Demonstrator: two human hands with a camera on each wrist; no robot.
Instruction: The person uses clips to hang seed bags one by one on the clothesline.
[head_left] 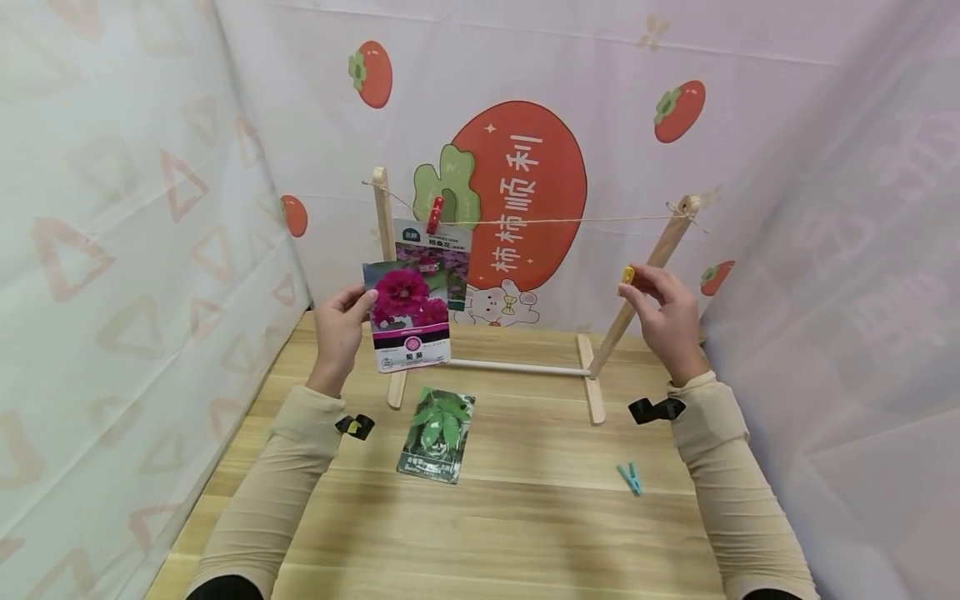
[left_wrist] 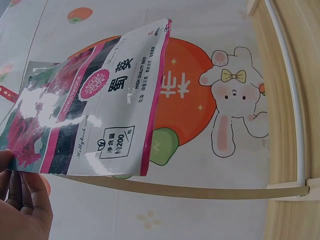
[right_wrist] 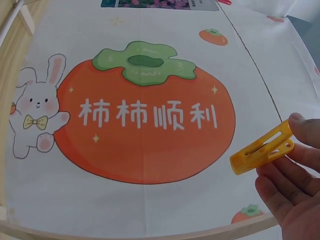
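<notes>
My left hand (head_left: 341,325) pinches a hollyhock seed packet (head_left: 408,317) by its left edge, thumb in front. In the left wrist view the same seed packet (left_wrist: 100,105) is tilted, its white lower part facing the camera. Behind it, a red clothespin (head_left: 435,215) fastens another seed packet (head_left: 459,267) to the string (head_left: 540,221). My right hand (head_left: 667,317) holds a yellow clothespin (head_left: 627,279) beside the right post of the wooden stand, below the string. The right wrist view shows that clothespin (right_wrist: 262,150) between thumb and fingers.
The wooden stand has a left post (head_left: 382,217), a right post (head_left: 645,283) and a white lower bar (head_left: 517,367). A green seed packet (head_left: 437,435) lies on the table (head_left: 525,517). A blue clothespin (head_left: 631,478) lies farther right. Printed cloth walls enclose the table.
</notes>
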